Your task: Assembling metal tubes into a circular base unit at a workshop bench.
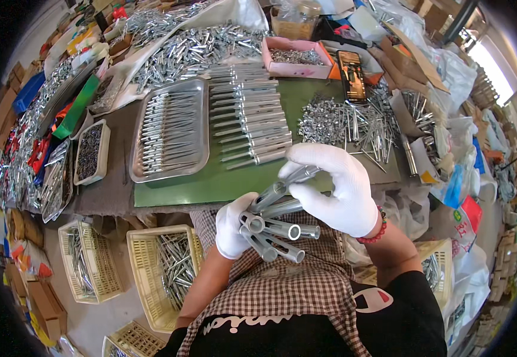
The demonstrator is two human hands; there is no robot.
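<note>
In a white knitted glove, my left hand (233,227) is closed round a loose bundle of silver metal tubes (279,229). Several tubes show open round ends toward me, and some have long slots in their sides. My right hand (340,187), also gloved, curls its thumb and fingers round a metal tube (301,174) at the far side of the bundle. Its fingertips partly hide that piece. Just beyond my hands, a row of metal tubes with thin pointed rods (261,122) lies on the green work mat (211,191).
Left of the row stands a metal tray (202,152) of thin rods. Small metal fittings (324,124) are heaped at right, near a phone (351,74) and a pink box (294,70). Cream plastic baskets (142,291) of metal parts stand below the table edge.
</note>
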